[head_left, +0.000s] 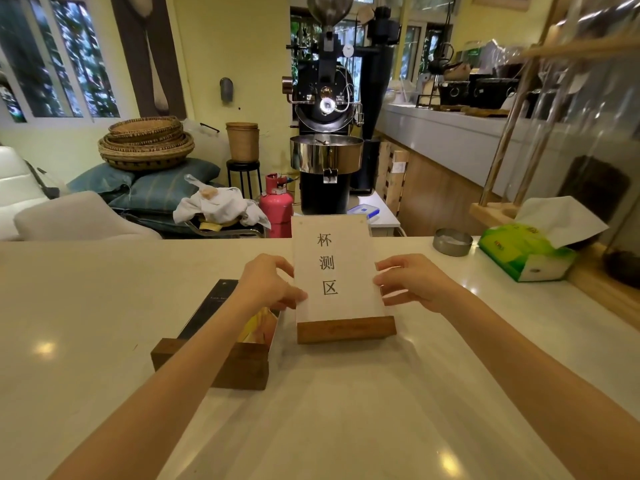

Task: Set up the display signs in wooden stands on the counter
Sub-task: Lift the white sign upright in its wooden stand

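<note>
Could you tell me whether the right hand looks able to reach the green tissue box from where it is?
Probably yes: bare counter lies between the right hand and the green tissue box, but the hand would first have to let go of the sign.

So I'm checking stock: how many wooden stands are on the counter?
2. One wooden stand holds the upright white sign at the middle, between the left hand and right hand. A darker stand sits left of it, partly hidden by the left forearm.

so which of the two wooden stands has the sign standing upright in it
The lighter wooden stand to the right holds the upright white sign, gripped by both hands. The darker stand beside it lies partly under the left forearm.
</note>
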A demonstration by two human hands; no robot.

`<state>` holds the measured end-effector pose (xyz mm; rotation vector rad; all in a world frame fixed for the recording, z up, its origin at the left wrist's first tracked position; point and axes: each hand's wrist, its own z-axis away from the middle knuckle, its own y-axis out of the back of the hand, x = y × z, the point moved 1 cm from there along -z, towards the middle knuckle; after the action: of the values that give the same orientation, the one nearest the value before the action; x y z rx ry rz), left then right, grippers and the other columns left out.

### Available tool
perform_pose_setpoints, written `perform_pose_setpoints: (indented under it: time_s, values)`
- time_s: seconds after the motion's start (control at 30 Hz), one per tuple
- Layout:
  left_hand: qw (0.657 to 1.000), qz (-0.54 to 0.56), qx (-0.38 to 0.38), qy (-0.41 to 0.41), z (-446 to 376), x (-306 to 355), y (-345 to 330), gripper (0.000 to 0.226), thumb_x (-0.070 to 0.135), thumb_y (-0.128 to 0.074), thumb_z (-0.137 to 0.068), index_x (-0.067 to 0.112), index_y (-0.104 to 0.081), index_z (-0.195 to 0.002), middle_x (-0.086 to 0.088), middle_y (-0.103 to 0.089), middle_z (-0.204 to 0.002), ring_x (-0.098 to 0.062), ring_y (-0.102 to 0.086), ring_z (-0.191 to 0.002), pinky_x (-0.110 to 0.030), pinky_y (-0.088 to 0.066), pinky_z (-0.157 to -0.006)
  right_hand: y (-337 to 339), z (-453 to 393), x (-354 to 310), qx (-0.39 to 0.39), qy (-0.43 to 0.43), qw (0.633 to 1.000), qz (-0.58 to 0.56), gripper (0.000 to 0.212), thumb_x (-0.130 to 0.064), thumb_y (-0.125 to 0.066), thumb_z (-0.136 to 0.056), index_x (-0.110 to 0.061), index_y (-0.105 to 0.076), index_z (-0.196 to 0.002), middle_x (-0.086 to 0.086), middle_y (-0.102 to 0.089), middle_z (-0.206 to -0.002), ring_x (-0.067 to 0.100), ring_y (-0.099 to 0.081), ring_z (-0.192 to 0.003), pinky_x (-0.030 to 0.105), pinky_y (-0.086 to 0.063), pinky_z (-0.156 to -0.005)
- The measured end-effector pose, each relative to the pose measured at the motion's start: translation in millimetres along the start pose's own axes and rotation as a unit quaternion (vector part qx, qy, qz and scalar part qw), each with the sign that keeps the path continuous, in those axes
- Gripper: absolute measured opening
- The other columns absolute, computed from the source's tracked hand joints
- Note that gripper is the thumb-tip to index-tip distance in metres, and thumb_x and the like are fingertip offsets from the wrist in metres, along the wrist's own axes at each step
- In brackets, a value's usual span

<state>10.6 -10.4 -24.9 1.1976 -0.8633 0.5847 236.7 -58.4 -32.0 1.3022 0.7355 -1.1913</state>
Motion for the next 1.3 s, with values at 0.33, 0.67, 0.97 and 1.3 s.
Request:
perform_pose_setpoints:
  time_s: [0.33, 0.67, 0.97, 1.3]
  values:
    - [0.991, -0.03, 0.052, -0.119, 15.0, 2.6, -6.5, 0.029, 0.011, -0.076, -0.066, 0.016, -0.055, -0.085, -0.002, -0.067, -0.075, -0.01, -0.064, -0.058, -0.021, -0.052, -0.051, 4.0, 10.2, 6.4, 0.037, 0.115, 0.991, -0.059, 0.016, -0.007, -0.063, -0.081, -0.018, -0.059, -0.091, 0.008, -0.068, -0.086, 0.021, -0.065, -0.076, 0.026, -0.059, -0.063]
    - [0.983, -0.043, 0.081, -0.158, 26.6, -3.3, -13.7, 0.025, 0.01, -0.074, -0.069, 0.012, -0.056, -0.085, -0.013, -0.073, -0.094, -0.017, -0.063, -0.075, -0.024, -0.051, -0.067, 3.0, 24.2, 16.4, 0.028, 0.136, 0.985, -0.1, 0.015, -0.003, -0.063, -0.08, -0.018, -0.061, -0.084, 0.006, -0.068, -0.084, 0.017, -0.066, -0.074, 0.022, -0.059, -0.061]
    - [0.98, -0.047, 0.084, -0.175, 32.6, -4.3, -16.6, 0.027, 0.01, -0.072, -0.071, 0.006, -0.058, -0.094, -0.014, -0.072, -0.099, -0.017, -0.063, -0.08, -0.027, -0.048, -0.078, -0.2, 29.8, 20.6, 0.054, 0.133, 0.986, -0.082, 0.012, -0.008, -0.063, -0.081, -0.018, -0.06, -0.087, 0.002, -0.065, -0.085, 0.015, -0.065, -0.08, 0.019, -0.058, -0.065]
    - [0.979, -0.053, 0.082, -0.179, 33.9, -7.7, -16.6, 0.028, 0.014, -0.071, -0.073, 0.008, -0.057, -0.097, -0.013, -0.071, -0.102, -0.017, -0.062, -0.08, -0.03, -0.051, -0.081, -0.6, 31.4, 19.7, 0.103, 0.105, 0.985, 0.095, 0.021, -0.02, -0.067, -0.079, -0.011, -0.058, -0.095, 0.007, -0.065, -0.094, 0.024, -0.064, -0.087, 0.033, -0.055, -0.075]
